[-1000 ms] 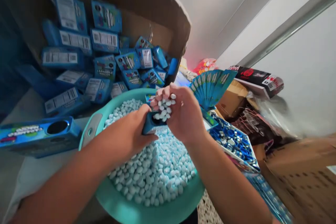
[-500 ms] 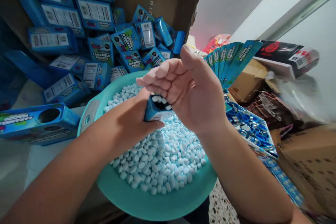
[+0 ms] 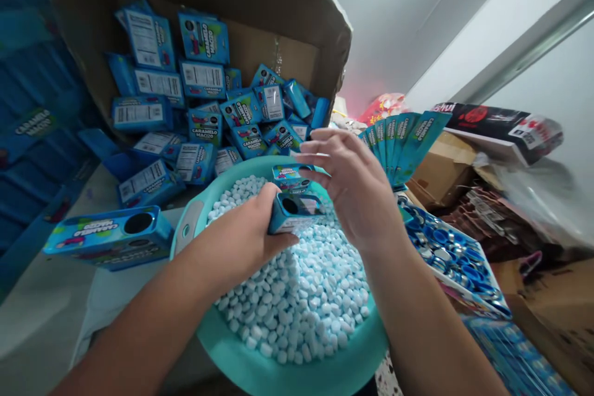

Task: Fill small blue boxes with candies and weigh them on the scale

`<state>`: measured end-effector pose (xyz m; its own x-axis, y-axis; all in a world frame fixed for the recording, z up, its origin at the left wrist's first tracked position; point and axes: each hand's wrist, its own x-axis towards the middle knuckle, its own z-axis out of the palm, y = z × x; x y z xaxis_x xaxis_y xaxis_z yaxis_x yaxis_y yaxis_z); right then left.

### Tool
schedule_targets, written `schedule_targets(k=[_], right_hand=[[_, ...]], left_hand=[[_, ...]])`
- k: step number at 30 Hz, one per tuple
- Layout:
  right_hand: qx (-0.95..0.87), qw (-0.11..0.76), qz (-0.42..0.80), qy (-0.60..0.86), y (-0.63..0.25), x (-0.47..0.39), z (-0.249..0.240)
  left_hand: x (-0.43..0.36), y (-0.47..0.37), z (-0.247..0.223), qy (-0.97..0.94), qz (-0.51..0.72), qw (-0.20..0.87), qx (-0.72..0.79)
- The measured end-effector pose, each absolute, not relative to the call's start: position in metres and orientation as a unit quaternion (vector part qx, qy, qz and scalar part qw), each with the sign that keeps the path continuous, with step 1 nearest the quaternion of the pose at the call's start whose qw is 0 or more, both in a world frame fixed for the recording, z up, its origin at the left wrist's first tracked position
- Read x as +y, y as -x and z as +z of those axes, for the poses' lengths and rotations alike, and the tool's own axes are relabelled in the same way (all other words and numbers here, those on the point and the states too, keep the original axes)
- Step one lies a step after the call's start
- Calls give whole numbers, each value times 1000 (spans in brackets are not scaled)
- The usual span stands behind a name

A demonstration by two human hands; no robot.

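Observation:
My left hand (image 3: 245, 232) is wrapped round a small blue candy box (image 3: 294, 218), which has a dark round hole in its top. The raised printed panel (image 3: 290, 177) just behind the hole seems to be its flap. To the right of the box my right hand (image 3: 355, 189) is open, its fingers stretched toward the flap and slightly blurred; I see nothing in it. Beneath both hands, many small pale blue-white candies (image 3: 292, 309) fill a teal basin (image 3: 241, 368).
Left of the basin stands another blue box (image 3: 106, 241) with a round hole. Behind, a large cardboard carton (image 3: 306, 9) holds many blue boxes. At right are fanned blue cardboard pieces (image 3: 415, 142), a tray of blue and silver ring-like parts (image 3: 452, 253) and a dark package (image 3: 501, 120).
My right hand has turned from a cupped pose at the box's opening and opened out. Candies that showed at the hole no longer show. The view has shifted, revealing more of the carton.

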<state>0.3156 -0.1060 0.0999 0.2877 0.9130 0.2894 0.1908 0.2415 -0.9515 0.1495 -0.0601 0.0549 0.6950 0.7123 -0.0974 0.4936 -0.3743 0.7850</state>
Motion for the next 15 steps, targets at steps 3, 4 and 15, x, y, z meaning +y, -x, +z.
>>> schedule_targets(k=[3,4,15], right_hand=[[-565,512,198,616,-318,-106,97],[-579,482,172,635,-320,-107,96],[-598,293,200,719,-343,-118,83]], left_hand=[[-60,-148,55,-834,114,403,359],[-60,-147,55,-837,113,396,359],[-60,-148,60,-817,124,392,405]])
